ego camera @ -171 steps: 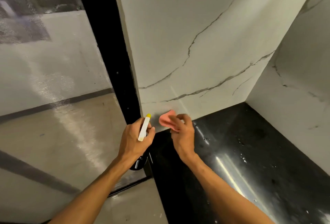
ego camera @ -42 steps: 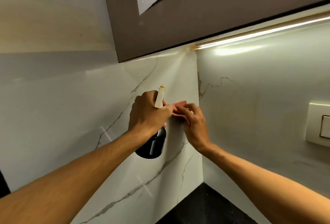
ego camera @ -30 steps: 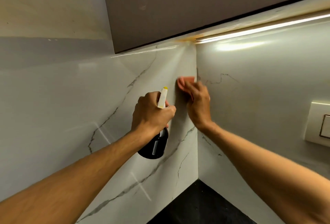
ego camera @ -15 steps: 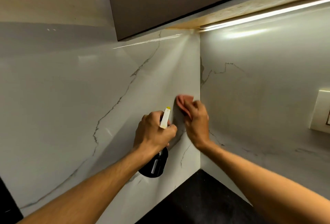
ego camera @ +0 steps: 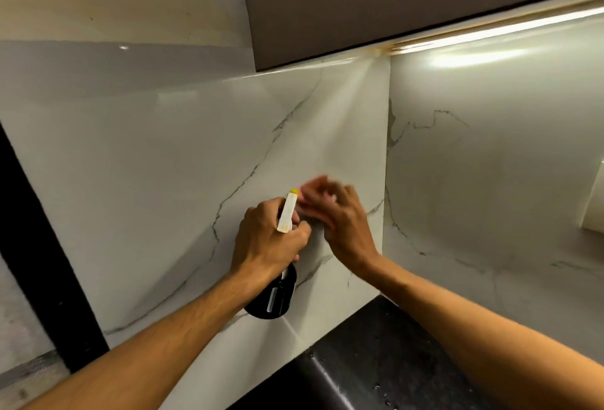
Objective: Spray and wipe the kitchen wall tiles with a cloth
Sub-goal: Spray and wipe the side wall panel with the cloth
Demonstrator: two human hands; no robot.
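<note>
**A:** Marble-look tiles cover both walls of a corner, glossy and white with thin grey veins. Where is the cloth?

**B:** The cloth is flat on the left wall's tile, a little left of the corner seam. It is pink and blurred, and only a sliver shows at the fingertips.

**A:** Which hand has it?

**B:** The right hand. Its fingers lie stretched out over the cloth and press it to the tile. Almost all of the cloth sits under the fingers, not bunched in the palm. The fingers are blurred too, so I cannot make out the thumb.

**A:** And the other hand?

**B:** The left hand is wrapped tight round the neck of a bottle. Its black body hangs below the fist. Its white nozzle has a yellow tip and points up at the wall, right beside the cloth. The two hands are nearly touching.

**A:** What lies around them?

**B:** Below the corner is a black counter with pale specks on it. Above is a grey-brown cabinet with a lit light strip along its underside, glaring on the right wall. A white switch plate is cut off by the right edge. A black frame runs down the far left, where the tiles end.
</note>
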